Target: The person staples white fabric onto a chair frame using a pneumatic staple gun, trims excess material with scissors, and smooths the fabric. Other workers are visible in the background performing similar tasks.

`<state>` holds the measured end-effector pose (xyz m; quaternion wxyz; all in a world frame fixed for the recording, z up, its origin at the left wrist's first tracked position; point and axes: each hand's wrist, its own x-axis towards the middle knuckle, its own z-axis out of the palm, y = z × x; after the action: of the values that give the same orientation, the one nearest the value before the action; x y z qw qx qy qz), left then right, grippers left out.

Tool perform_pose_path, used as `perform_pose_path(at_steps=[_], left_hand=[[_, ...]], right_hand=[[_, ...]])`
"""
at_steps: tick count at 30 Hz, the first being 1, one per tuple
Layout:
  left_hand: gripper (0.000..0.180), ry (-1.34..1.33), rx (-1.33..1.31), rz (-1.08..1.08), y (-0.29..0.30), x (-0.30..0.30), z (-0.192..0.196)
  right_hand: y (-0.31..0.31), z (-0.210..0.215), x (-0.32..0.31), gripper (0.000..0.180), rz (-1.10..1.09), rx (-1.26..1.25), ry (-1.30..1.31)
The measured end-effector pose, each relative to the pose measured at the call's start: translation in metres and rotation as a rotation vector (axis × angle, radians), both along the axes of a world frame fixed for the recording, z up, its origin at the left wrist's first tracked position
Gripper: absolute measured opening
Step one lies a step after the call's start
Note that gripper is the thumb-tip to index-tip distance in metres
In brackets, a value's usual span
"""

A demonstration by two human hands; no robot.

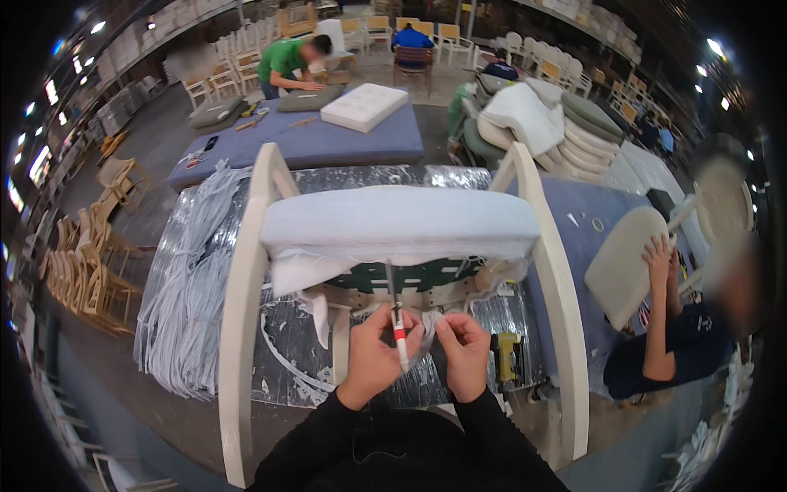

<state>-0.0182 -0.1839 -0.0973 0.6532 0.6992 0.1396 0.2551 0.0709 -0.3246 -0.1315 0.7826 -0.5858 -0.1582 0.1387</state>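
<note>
In front of me a chair frame with pale wooden legs (244, 328) rests on the table, its seat (402, 215) wrapped in light blue-white cloth. Green webbing (406, 276) shows under the seat, with loose white fabric hanging at its edge. My left hand (379, 353) is closed round a slim tool (400, 328) with a white and red handle and a thin grey shaft pointing up at the webbing; its exact kind is unclear. My right hand (464, 348) pinches a bunch of greyish cloth (428, 326) beside it. Both hands are close together below the seat edge.
Pale fabric strips (193, 295) lie in a heap at left. A yellow-black power tool (508, 359) lies right of my hands. At right, a co-worker holds a beige padded panel (627, 266). Beyond, a blue-covered table (279, 139) bears cushions; another person in green leans there.
</note>
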Motion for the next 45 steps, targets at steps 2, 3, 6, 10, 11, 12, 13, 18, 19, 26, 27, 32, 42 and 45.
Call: perform_pose_path(at_steps=[2, 3, 6, 10, 11, 12, 13, 18, 19, 26, 27, 32, 42, 45], left_hand=[[0.020, 0.041, -0.004, -0.069, -0.006, -0.013, 0.001], [0.019, 0.124, -0.057, -0.188, -0.012, -0.021, 0.007], [0.028, 0.156, 0.020, -0.440, -0.032, -0.031, 0.004], [0.028, 0.365, 0.015, -0.647, -0.039, -0.028, -0.001], [0.027, 0.416, 0.006, -0.676, -0.040, -0.027, -0.002], [0.027, 0.426, -0.003, -0.687, -0.041, -0.027, -0.003], [0.027, 0.435, -0.011, -0.697, -0.041, -0.027, -0.003], [0.027, 0.379, -0.021, -0.719, -0.043, -0.031, -0.012], [0.026, 0.380, -0.014, -0.714, -0.044, -0.032, -0.014], [0.022, 0.415, 0.079, -0.659, -0.038, -0.032, -0.006], [0.020, 0.395, 0.110, -0.634, -0.037, -0.033, -0.006], [0.015, 0.184, 0.278, -0.351, -0.039, -0.041, -0.009], [0.024, -0.032, -0.108, 0.032, -0.004, -0.009, 0.018], [0.025, -0.070, -0.170, -0.019, -0.004, -0.015, 0.013]], right_hand=[[-0.003, 0.003, 0.009, 0.014, -0.033, -0.042, -0.038], [-0.003, 0.008, 0.013, 0.015, -0.050, -0.029, -0.034], [-0.008, 0.007, 0.022, 0.016, -0.066, 0.039, -0.010], [-0.017, 0.011, 0.026, 0.016, -0.081, 0.061, -0.004], [-0.019, 0.013, 0.026, 0.016, -0.085, 0.062, -0.005], [-0.020, 0.014, 0.025, 0.016, -0.088, 0.064, -0.006], [-0.021, 0.013, 0.026, 0.016, -0.096, 0.064, -0.007], [-0.027, 0.012, 0.029, 0.016, -0.114, 0.053, -0.014], [-0.027, 0.013, 0.029, 0.016, -0.117, 0.039, -0.020], [-0.029, 0.015, 0.026, 0.017, -0.115, 0.000, -0.061], [-0.028, 0.016, 0.025, 0.017, -0.114, 0.001, -0.062], [-0.024, 0.013, 0.024, 0.015, -0.041, 0.030, 0.002], [-0.010, 0.020, 0.000, 0.011, 0.099, -0.072, -0.300], [-0.010, 0.017, -0.007, 0.012, 0.133, -0.033, -0.164]])
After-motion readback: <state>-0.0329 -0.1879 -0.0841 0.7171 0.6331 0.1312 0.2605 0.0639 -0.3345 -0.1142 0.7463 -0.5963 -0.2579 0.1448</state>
